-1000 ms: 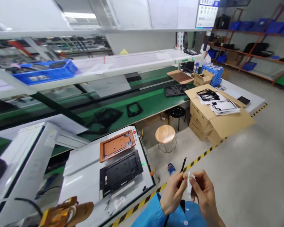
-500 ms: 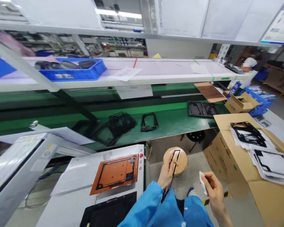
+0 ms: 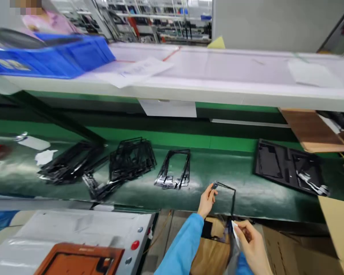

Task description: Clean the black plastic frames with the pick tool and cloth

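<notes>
"What did the left hand (image 3: 208, 199) have?"

"Its fingertips pinched a thin black frame (image 3: 234, 200) near one end. The frame turned a corner and ran down toward the right hand (image 3: 251, 240)."

"And that right hand?"

"Thumb and fingers gripped a small white scrap (image 3: 236, 232) near the frame's lower end. Whether the two touched, I couldn't tell."

"Where was the frame, then?"

"Between the hands, seen against the front part of the green bench (image 3: 218, 164)."

"What lay on the bench?"

"A few frames (image 3: 166, 180) together, left of the left hand, a bigger heap (image 3: 133, 158) further left, and a black case (image 3: 271, 162) well to the right."

"And lower down?"

"A wooden stool (image 3: 212, 256) below the hands, and at the left a white machine (image 3: 117, 225) with an orange tray (image 3: 83, 263) on it."
</notes>
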The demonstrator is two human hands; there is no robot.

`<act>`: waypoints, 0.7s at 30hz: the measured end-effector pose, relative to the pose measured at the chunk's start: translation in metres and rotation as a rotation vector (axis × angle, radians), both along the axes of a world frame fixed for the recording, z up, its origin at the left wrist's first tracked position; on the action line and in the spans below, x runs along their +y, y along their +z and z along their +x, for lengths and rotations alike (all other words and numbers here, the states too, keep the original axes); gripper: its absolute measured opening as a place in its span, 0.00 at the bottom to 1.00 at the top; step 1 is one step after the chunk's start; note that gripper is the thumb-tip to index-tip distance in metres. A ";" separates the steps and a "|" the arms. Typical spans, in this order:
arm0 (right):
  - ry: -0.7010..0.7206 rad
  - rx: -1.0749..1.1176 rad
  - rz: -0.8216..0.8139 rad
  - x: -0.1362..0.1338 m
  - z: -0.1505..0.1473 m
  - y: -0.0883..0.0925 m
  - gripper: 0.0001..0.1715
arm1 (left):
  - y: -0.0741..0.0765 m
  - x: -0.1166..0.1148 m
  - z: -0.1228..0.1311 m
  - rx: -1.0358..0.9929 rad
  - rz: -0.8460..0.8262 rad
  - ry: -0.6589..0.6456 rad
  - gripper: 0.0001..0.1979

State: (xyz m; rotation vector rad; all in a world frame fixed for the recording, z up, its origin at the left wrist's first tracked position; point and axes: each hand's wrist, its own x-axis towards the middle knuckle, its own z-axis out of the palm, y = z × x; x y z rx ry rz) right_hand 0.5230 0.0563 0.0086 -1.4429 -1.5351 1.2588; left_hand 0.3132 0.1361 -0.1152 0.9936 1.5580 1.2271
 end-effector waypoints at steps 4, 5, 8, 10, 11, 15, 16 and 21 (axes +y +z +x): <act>0.103 -0.105 0.066 0.077 -0.014 -0.052 0.19 | -0.031 0.035 -0.008 0.222 0.022 0.006 0.18; 0.120 -0.124 0.086 0.091 -0.020 -0.064 0.17 | -0.033 0.038 -0.012 0.287 0.040 0.005 0.17; 0.140 -0.172 0.154 0.122 -0.044 -0.096 0.14 | -0.030 0.034 -0.026 0.472 0.079 -0.002 0.19; 0.118 -0.206 0.205 0.136 -0.062 -0.112 0.12 | -0.027 0.026 -0.037 0.582 0.090 -0.012 0.19; 0.104 -0.225 0.233 0.142 -0.069 -0.118 0.12 | -0.025 0.022 -0.042 0.632 0.096 -0.011 0.18; 0.072 -0.304 0.351 0.161 -0.092 -0.131 0.12 | -0.023 0.008 -0.054 0.759 0.143 -0.026 0.15; 0.070 -0.321 0.375 0.166 -0.095 -0.132 0.12 | -0.022 0.007 -0.055 0.776 0.152 -0.033 0.15; 0.128 -0.409 0.506 0.189 -0.100 -0.129 0.13 | -0.018 0.009 -0.055 0.882 0.186 -0.068 0.16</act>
